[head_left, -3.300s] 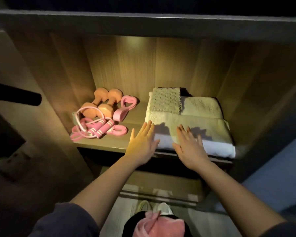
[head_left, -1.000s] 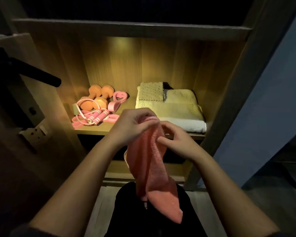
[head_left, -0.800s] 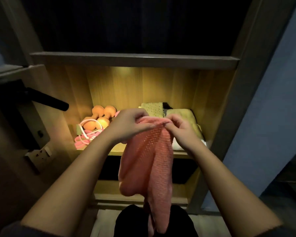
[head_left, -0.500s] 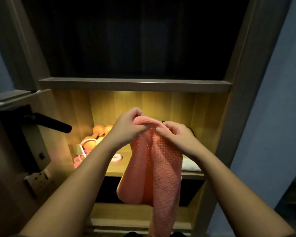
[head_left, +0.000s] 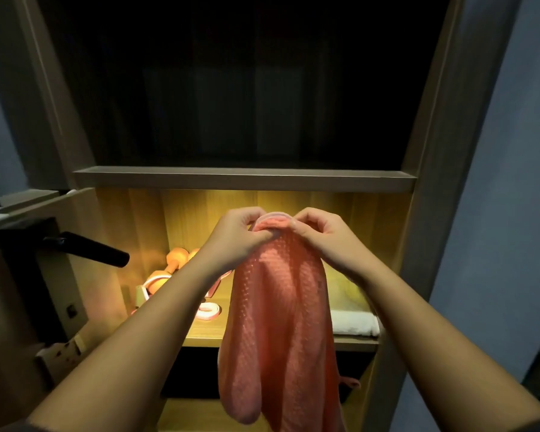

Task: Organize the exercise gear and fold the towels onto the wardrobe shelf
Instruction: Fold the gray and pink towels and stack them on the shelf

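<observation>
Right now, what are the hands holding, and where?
Both the left hand and right hand pinch the pink towel at its bunched top edge; the rest hangs free.

Waffle-knit cloth towel [head_left: 278, 322]; woodgrain shelf [head_left: 206, 335]

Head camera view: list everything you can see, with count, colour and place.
pink towel: one, salmon pink, hanging in front of the shelf
folded towels: count unclear, white edge showing, shelf right
dumbbells: count unclear, orange, shelf back left
band: one loop showing, pink and white, shelf front left
shelf: one, lit wood, centre
door handle: one, black, left
left hand: fingers pinch the towel's top edge
right hand: fingers pinch the same edge
</observation>
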